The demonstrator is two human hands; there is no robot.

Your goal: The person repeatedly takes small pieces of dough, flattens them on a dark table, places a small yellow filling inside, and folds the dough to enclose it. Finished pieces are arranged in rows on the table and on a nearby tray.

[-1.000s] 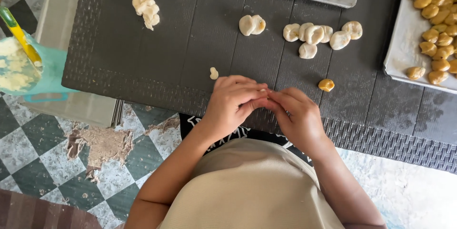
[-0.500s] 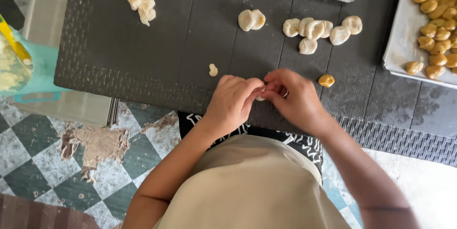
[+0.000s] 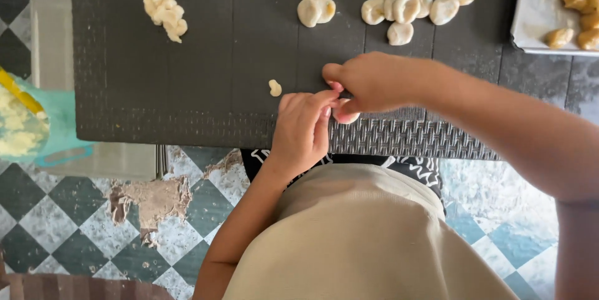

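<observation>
Dough piece (image 3: 345, 115) sits at the near edge of the dark woven table (image 3: 187, 75), pinched between both hands: left hand (image 3: 302, 126) cups it from below, right hand (image 3: 368, 80) closes over the top with fingertips. Tiny scrap (image 3: 274, 87) lies just left of it; shaped pieces (image 3: 412, 8) farther back. Best done with light, even pressure, seam sealed all round.

Table (image 3: 206, 57): dark grey, with a woven-textured front edge. Dough pieces (image 3: 409, 8): pale cream. Dough lump (image 3: 166, 17): pale yellow-cream. Tray (image 3: 533, 7): off-white; pastries (image 3: 577, 7) on it golden brown. Floor (image 3: 68, 212): checkered dark green and white marbled tiles, one brown worn patch. Bowl (image 3: 59, 125): turquoise, contents pale yellow. Apron (image 3: 349, 237): beige. Garment (image 3: 418, 166) beneath: black with white pattern.
</observation>
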